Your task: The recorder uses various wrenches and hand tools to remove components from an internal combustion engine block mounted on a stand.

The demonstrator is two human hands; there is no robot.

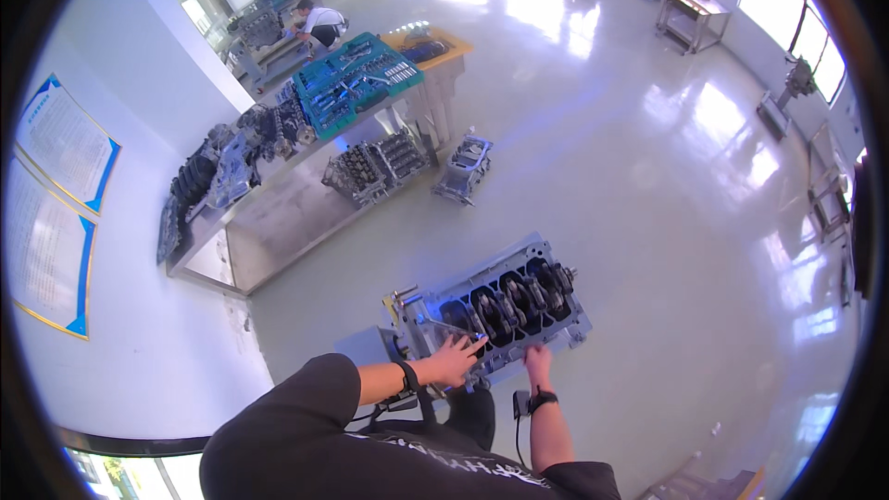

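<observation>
Head view: engine block (508,350) handled.
Left hand (453,360): fingers spread; right hand (537,357) curled, hold unclear; fingers could be pinched if the crankshaft (511,302) is turned.

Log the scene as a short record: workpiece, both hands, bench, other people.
Workpiece: engine block, crankshaft exposed
Left hand: fingers spread, at the block's near left part
Right hand: fingers curled, at the block's near edge; grip unclear
Bench: metal bench, ahead-left, teal tool case on top
Others: one person, bent over, in the background
</observation>
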